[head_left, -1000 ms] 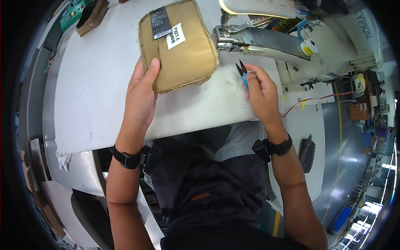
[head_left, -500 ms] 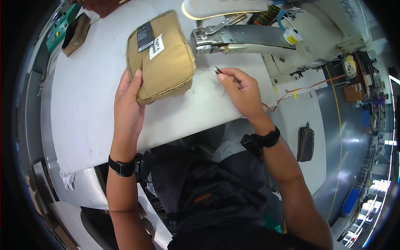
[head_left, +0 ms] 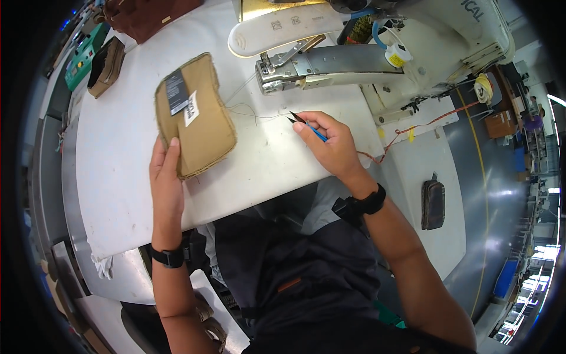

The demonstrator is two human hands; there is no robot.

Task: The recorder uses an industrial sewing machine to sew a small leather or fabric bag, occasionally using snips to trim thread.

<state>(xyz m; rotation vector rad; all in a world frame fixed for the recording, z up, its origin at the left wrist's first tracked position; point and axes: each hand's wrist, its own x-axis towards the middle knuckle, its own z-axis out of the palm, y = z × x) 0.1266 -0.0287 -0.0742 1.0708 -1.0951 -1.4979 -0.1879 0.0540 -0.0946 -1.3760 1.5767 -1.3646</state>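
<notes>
A tan fabric pouch (head_left: 206, 133), with raw frayed edges, a dark label and a white label, is held tilted above the white table. My left hand (head_left: 165, 171) grips its lower left edge, the thumb on top. In my right hand (head_left: 327, 138) are small blue thread snips (head_left: 318, 133), their two dark tips apart and pointing up and left. Loose threads (head_left: 250, 112) run between the pouch, the snips and the sewing machine arm (head_left: 330, 64). My right hand is below that arm, not touching it.
A sewing machine body (head_left: 436, 65) fills the upper right. A brown open case (head_left: 106, 68), a green box (head_left: 87, 56) and a reddish-brown bag (head_left: 147, 17) lie at the far left. A red cord (head_left: 407, 128) crosses the table's right side, and a dark pouch (head_left: 433, 205) lies beyond.
The pouch and my left hand have moved left and toward me, away from the machine arm. My right hand has shifted slightly left and nearer, and the blue snips show more clearly.
</notes>
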